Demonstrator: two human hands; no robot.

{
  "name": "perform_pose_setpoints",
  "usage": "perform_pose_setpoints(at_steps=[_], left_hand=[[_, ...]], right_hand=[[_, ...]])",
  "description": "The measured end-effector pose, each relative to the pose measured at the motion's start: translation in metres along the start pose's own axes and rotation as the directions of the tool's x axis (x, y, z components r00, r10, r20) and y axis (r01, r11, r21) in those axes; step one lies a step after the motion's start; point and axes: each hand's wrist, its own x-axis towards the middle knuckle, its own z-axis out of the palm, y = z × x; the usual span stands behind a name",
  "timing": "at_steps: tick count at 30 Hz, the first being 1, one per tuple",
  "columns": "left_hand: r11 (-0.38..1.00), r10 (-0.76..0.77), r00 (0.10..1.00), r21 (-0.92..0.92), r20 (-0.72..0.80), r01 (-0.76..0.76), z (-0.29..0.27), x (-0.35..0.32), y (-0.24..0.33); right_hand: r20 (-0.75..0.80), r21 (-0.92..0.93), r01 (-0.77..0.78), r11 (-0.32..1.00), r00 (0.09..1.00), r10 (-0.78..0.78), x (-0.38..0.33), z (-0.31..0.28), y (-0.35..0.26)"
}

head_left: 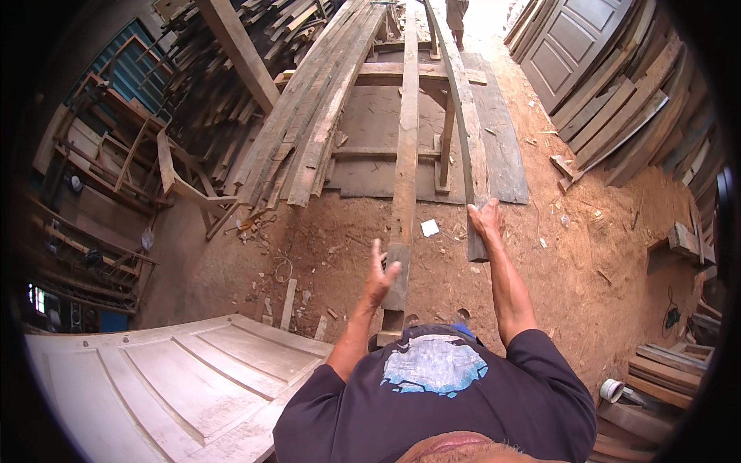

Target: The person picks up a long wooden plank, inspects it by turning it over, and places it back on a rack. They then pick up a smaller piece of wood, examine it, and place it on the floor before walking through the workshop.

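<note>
Two long wooden beams run away from me over low wooden trestles. My left hand (379,276) is beside the near end of the left beam (406,154), thumb and fingers apart; whether it touches the wood I cannot tell. The thicker right beam (461,108) has its near end under my right hand (485,219), whose fingers wrap over its top and side. The near end of the left beam reaches close to my body, while the right beam ends a little farther off.
Several long planks (316,123) lie across the trestle (397,71) at the left. A white panelled door (208,378) lies at the lower left. Another panelled door (575,46) and stacked boards (625,116) lean at the right. Farther off stands a person (457,19).
</note>
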Motion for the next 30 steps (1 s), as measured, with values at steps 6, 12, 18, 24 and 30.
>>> perform_pose_setpoints(at_steps=[6, 12, 18, 24, 30], left_hand=[[0.708, -0.607, 0.791, -0.395, 0.083, 0.585, -0.035, -0.036, -0.065], [0.585, -0.504, 0.775, -0.509, 0.382, 0.632, -0.004, -0.086, -0.082], [0.492, -0.468, 0.733, -0.544, 0.493, 0.680, -0.005, -0.085, -0.055], [0.594, -0.382, 0.808, -0.551, 0.448, 0.587, -0.005, -0.086, -0.064], [0.589, -0.354, 0.781, -0.526, 0.514, 0.613, -0.014, -0.098, -0.039]], right_hand=[[-0.100, 0.071, 0.054, 0.996, 0.994, -0.046, 0.009, 0.011, 0.018], [-0.362, -0.160, 0.495, 0.854, 0.776, -0.517, -0.025, 0.019, 0.012], [-0.117, 0.358, 0.504, 0.786, 0.860, -0.497, -0.146, 0.098, 0.019], [0.725, 0.649, -0.697, 0.304, 0.446, -0.525, -0.192, 0.134, 0.045], [0.781, 0.606, -0.730, 0.317, 0.468, -0.414, -0.207, 0.102, 0.032]])
